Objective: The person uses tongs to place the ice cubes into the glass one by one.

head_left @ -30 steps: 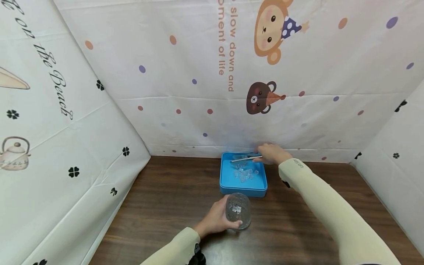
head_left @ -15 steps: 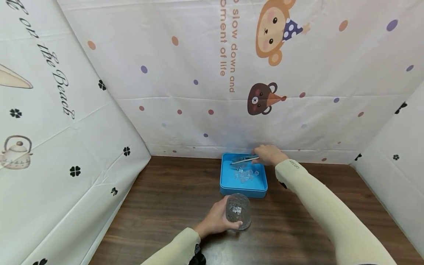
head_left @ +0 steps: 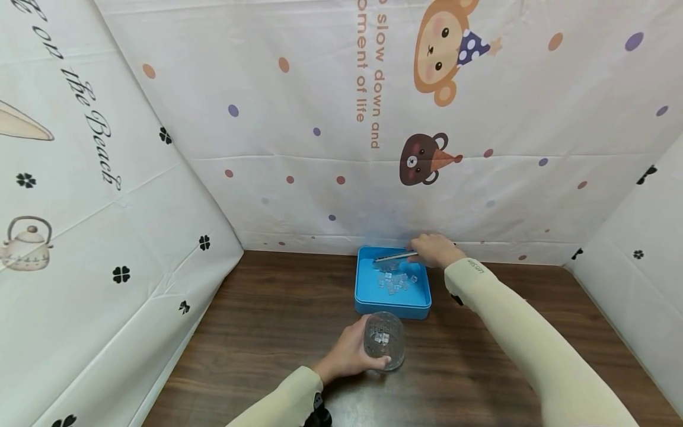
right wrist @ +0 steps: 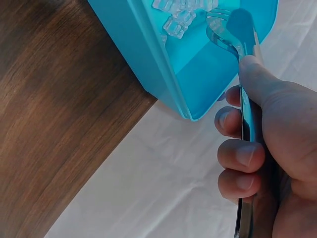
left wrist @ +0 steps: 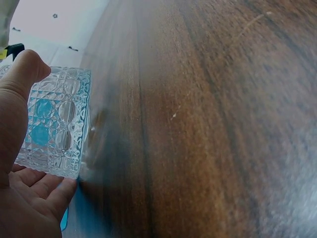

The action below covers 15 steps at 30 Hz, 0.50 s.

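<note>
On the table, my left hand (head_left: 353, 349) grips a clear patterned glass (head_left: 392, 338) with a few clear cubes in its bottom. In the left wrist view, the thumb and fingers lie around that glass (left wrist: 64, 116). My right hand (head_left: 434, 249) holds metal tongs (head_left: 392, 257) over the back of a blue tray (head_left: 368, 295). Their fork-shaped end (right wrist: 220, 21) and spoon-shaped end (right wrist: 241, 27) reach inside the tray, beside the clear plastic ice cubes (head_left: 393, 281). I cannot tell whether a cube sits between the tong ends.
The brown wooden table (head_left: 261, 344) lies under everything. White printed cloth (head_left: 299, 196) rises right behind the tray, and more cloth (head_left: 112, 308) stands along the left side. The glass stands just in front of the tray.
My right hand has shifted slightly left, and the arms of the tongs have come closer together. The left hand and glass stay in place.
</note>
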{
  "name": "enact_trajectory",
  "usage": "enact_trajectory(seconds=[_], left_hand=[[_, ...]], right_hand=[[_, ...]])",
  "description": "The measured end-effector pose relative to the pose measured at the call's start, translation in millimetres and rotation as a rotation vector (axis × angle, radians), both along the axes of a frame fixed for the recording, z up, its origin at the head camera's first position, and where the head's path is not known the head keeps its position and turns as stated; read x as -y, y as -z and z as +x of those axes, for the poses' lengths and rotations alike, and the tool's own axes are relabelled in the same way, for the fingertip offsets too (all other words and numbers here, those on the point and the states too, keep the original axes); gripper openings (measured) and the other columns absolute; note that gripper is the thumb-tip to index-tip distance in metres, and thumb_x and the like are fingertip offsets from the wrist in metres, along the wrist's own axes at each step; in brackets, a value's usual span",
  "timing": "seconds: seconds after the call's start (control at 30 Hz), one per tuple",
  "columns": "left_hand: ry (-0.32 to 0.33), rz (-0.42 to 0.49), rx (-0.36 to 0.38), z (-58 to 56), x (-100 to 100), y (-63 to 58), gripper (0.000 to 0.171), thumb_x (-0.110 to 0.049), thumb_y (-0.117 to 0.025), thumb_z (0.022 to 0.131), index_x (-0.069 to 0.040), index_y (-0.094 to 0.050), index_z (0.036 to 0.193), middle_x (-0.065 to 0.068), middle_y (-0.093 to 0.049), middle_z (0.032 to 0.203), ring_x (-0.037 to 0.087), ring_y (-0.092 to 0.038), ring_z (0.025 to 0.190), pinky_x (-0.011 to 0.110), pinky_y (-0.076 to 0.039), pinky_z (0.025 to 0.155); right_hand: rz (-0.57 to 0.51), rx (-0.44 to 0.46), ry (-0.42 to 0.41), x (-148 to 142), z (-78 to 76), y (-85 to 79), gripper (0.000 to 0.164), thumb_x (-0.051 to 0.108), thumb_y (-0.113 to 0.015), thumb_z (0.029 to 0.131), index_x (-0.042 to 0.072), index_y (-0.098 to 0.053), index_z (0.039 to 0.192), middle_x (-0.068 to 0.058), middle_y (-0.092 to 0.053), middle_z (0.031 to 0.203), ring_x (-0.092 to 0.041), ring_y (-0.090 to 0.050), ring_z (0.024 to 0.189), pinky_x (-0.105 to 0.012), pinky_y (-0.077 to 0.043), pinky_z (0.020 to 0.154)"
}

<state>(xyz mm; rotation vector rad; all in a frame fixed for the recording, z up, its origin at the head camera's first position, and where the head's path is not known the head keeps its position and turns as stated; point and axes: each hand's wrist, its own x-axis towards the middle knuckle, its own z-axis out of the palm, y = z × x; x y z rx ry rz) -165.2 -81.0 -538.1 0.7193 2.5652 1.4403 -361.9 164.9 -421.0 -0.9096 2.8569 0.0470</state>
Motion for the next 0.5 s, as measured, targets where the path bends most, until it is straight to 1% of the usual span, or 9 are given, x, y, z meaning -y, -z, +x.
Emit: enact_trajectory(seconds=[0.17, 0.37, 0.5], left_hand=[[-0.002, -0.005, -0.001, -0.2, -0.4, -0.6, 0.08, -0.037, -0.086, 0.081, -0.015, -0.046, 0.147, 0.003, -0.063, 0.131, 0.013, -0.063, 0.11, 0.03, -0.054, 0.089], [-0.002, -0.004, -0.005, 0.1, -0.9, -1.1, 0.079, -0.036, -0.086, 0.081, -0.015, -0.046, 0.146, 0.004, -0.063, 0.13, 0.013, -0.063, 0.109, 0.03, -0.054, 0.088], [-0.005, -0.008, -0.01, 0.7, -0.7, -0.6, 0.079, -0.037, -0.087, 0.081, -0.015, -0.047, 0.146, 0.004, -0.063, 0.129, 0.013, -0.063, 0.109, 0.03, -0.055, 0.088]], right_hand=[[0.009, -0.007, -0.006, 0.0, 2.3, -1.6, 0.035, 0.031, -0.071, 0.099, 0.006, -0.073, 0.123, -0.008, -0.074, 0.101, -0.025, -0.07, 0.09, -0.047, -0.057, 0.087], [0.0, -0.014, -0.026, -1.7, 4.6, -3.3, 0.032, 0.03, -0.071, 0.098, 0.006, -0.074, 0.12, -0.006, -0.074, 0.096, -0.024, -0.069, 0.086, -0.046, -0.058, 0.084], [-0.01, 0.001, -0.016, -3.7, 5.6, -3.3, 0.033, 0.029, -0.071, 0.098, 0.006, -0.074, 0.12, -0.005, -0.073, 0.094, -0.023, -0.068, 0.083, -0.045, -0.058, 0.082]])
